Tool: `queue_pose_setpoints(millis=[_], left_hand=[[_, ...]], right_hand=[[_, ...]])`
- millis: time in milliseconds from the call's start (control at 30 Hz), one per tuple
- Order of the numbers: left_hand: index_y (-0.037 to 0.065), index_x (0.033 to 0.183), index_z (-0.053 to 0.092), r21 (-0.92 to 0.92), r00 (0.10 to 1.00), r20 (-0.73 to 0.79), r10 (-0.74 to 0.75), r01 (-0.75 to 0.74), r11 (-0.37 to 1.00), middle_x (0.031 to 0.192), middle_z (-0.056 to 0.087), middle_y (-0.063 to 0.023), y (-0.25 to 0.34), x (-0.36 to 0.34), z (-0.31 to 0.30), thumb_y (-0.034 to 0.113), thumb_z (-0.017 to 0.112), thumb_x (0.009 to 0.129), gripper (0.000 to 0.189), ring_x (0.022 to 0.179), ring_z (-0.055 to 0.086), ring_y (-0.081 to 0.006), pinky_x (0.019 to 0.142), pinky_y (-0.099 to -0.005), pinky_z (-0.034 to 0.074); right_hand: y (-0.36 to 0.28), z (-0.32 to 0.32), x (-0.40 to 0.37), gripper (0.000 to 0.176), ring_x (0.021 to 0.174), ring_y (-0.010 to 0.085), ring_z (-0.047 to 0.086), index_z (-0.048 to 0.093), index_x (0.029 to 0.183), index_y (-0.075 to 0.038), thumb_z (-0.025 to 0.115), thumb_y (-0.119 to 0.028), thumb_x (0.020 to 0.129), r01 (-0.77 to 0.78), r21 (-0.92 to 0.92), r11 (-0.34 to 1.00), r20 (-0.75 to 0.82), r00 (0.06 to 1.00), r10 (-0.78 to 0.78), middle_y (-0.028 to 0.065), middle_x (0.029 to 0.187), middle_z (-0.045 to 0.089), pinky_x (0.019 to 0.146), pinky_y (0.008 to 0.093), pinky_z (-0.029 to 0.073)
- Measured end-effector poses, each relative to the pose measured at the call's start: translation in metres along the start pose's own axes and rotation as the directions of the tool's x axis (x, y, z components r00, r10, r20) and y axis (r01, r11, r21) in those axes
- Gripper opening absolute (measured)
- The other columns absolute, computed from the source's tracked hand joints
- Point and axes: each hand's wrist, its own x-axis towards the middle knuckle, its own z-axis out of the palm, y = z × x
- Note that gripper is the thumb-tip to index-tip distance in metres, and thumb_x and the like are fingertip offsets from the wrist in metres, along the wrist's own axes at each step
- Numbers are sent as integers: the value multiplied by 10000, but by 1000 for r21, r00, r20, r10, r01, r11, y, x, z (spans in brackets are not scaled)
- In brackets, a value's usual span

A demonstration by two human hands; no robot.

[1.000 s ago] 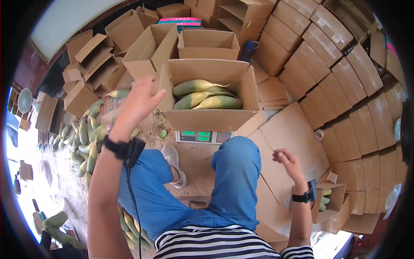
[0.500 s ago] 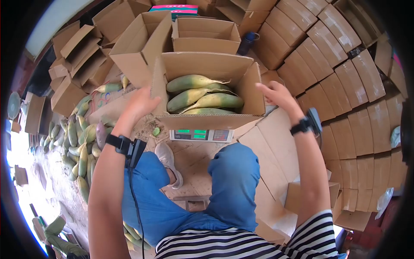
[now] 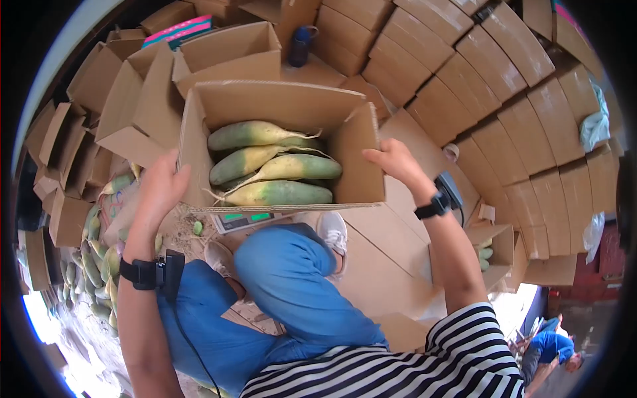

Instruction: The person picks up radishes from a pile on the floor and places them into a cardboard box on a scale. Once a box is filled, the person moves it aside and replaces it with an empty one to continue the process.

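An open cardboard box holds several green-and-white radishes lying side by side. My left hand grips the box's left wall, its thumb over the edge and the other fingers largely hidden outside. At the right wall, my right hand holds the box with its thumb at the rim. Below the front edge of the box, a scale with green displays is partly covered.
Stacked closed cartons line the right side. Empty open boxes and a blue bottle stand beyond. Loose radishes lie on the left. A person in blue is at the lower right.
Both hands have gripped the box, which now appears raised and nearer, with part of the scale exposed beneath it. The view and body have turned rightward, and the legs have shifted into a step.
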Motion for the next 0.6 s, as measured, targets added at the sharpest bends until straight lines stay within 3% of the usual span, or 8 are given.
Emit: queue_pose_setpoints(millis=[100,167,200,233,333,467,533,600], left_hand=[[-30,956,589,-194,989,118,85,-61,979,877,630,-265,73,9,18,163,569,824,235,877,597,-451,770,-497,472],[-37,944,572,-79,934,86,346,-340,937,875,623,-272,105,11,50,168,576,822,239,874,595,-457,765,-510,471],[-31,1055,590,-20,936,226,270,-273,962,906,642,-244,138,8,59,167,603,823,305,871,611,-434,762,-469,487],[-23,1010,589,-73,906,226,357,-350,934,894,629,-260,152,7,85,184,606,814,285,886,604,-450,761,-499,484],[-22,901,575,-112,842,390,373,-359,927,842,632,-269,231,-4,145,163,542,812,208,832,616,-459,748,-538,487],[15,905,625,-226,732,537,419,-354,908,858,664,-240,299,-42,238,96,545,757,186,817,651,-426,734,-531,506],[14,902,629,-290,717,539,442,-335,896,859,672,-233,321,-68,277,76,563,742,185,812,658,-419,714,-521,518],[8,911,633,-309,688,574,444,-320,895,885,682,-227,334,-91,309,53,542,756,185,820,667,-411,712,-514,527]], right_hand=[[69,-22,-64,471,618,214,624,641,758,69,667,-398,816,-121,133,984,-97,986,135,165,644,628,568,383,479],[117,-33,-117,458,608,179,600,644,754,58,660,-392,834,-196,129,972,-175,960,217,139,627,617,556,374,465],[146,-34,-140,446,611,166,592,650,759,52,654,-386,846,-239,98,966,-211,944,255,127,626,614,562,369,462],[169,-35,-167,409,623,160,596,664,795,46,651,-358,858,-262,189,946,-217,929,300,112,643,624,572,362,467],[238,-29,-244,316,654,136,602,689,918,39,642,-271,884,-296,434,851,-242,871,427,69,712,669,598,336,479],[311,-27,-328,304,676,138,626,694,960,45,644,-243,877,-527,411,744,-232,728,645,70,755,691,615,316,495],[360,-20,-365,325,668,160,640,686,983,54,650,-245,862,-651,306,694,-248,649,719,107,754,691,622,335,502],[380,-10,-390,376,666,250,676,688,929,67,650,-298,847,-595,365,716,-318,643,697,178,732,688,628,380,515]])
